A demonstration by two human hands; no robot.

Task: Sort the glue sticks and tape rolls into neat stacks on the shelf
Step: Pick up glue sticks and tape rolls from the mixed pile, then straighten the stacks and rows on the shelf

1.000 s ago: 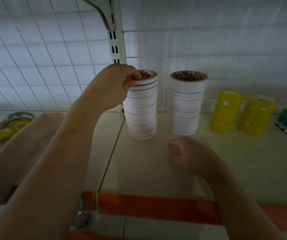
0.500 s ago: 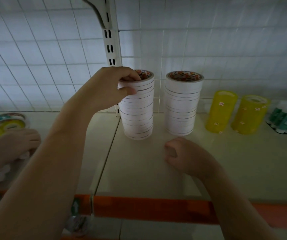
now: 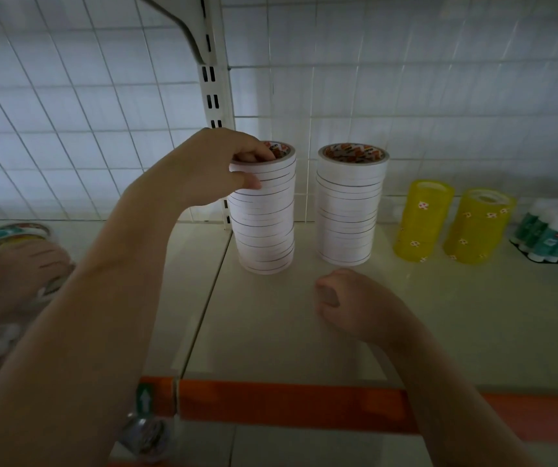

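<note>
The left hand [image 3: 203, 170] grips the top of the left stack of white tape rolls [image 3: 265, 227]: its fingers [image 3: 257, 153] curl over the rim of the uppermost roll into the core, and the thumb presses the stack's side just below. The stack stands upright on the shelf [image 3: 304, 332], directly under those fingers. The right hand [image 3: 348, 301] rests on the shelf as a loose fist holding nothing, just in front of the second white tape stack [image 3: 350, 210]. Farther right of that fist stand two yellow tape stacks [image 3: 452, 224], then a pack of glue sticks [image 3: 553, 237]. Another hand [image 3: 18, 271] reaches among loose rolls at far left.
</note>
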